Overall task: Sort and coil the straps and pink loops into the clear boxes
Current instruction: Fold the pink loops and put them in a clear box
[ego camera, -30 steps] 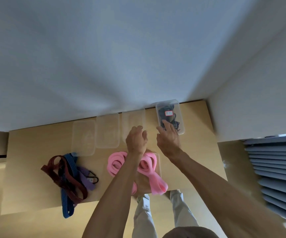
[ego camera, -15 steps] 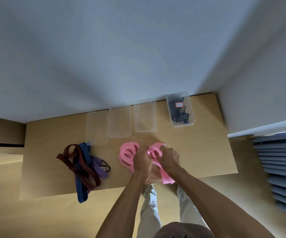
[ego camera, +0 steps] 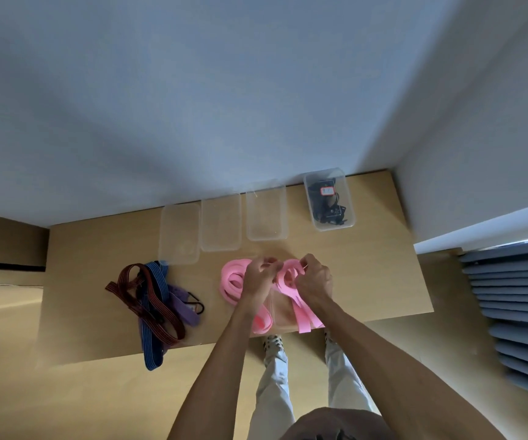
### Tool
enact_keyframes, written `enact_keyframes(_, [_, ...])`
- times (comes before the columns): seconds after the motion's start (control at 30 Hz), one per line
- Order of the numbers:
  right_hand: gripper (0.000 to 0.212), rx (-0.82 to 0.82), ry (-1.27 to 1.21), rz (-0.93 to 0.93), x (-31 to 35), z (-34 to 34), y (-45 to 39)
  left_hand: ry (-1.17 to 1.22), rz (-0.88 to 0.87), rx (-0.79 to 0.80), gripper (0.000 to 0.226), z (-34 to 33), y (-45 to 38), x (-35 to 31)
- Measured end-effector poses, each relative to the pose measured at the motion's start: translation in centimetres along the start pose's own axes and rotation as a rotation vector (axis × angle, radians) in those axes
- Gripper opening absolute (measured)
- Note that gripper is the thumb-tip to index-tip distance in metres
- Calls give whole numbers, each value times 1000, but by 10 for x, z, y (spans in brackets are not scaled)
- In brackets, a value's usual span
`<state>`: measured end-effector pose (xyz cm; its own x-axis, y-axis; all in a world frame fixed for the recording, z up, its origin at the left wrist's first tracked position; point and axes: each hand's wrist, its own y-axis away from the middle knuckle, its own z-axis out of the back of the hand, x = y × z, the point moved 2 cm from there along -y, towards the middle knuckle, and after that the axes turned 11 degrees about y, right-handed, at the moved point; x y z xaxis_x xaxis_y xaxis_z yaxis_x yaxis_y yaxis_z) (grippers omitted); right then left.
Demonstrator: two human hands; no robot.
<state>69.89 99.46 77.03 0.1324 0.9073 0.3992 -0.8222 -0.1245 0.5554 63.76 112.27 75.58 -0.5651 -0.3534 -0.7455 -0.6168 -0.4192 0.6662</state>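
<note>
Both hands, left hand (ego camera: 257, 276) and right hand (ego camera: 315, 279), are pinching the pink loops (ego camera: 234, 281), grip clamped; coiling is under way, and boxing into a clear box (ego camera: 266, 214) looks next.

Pink loops (ego camera: 234, 281), blue strap (ego camera: 151, 315), purple strap (ego camera: 181, 300).

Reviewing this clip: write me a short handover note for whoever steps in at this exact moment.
Left hand and right hand both grip the pink loops at the table's near middle; a clear box seems to lie under them, hard to tell.
Done: the rightmost clear box by the wall holds dark straps with a red tag.
Left: three clear boxes beside it hold nothing. The pink loops are not boxed. The pile of maroon, blue and purple straps lies loose on the left, the blue one hanging over the near edge.
</note>
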Motion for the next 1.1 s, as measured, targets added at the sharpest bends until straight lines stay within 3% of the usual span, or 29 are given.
enact_keyframes(0.1, [13, -20, -94, 28, -3, 6, 5, 135, 139, 31, 28, -1, 4, -3])
enact_keyframes(0.33, [23, -43, -223, 18, -7, 23, 12, 221, 209, 10, 14, -13, 18, -12])
enact_keyframes(0.53, [23, -86, -294, 32, 4, 48, 18, 84, 10, 28, 21, -17, 31, -37])
enact_keyframes(0.7, [25, -207, -400, 91, 18, 85, 32, 284, -99, 77, 32, -18, 54, -75])
enact_keyframes(0.87, [19, -356, -421, 210, 36, 125, 55, 326, -193, 192, 29, -22, 79, -115])
enact_keyframes(1.1, [10, -433, -422, 259, 82, 159, 83, 187, -393, 267, 35, -21, 104, -153])
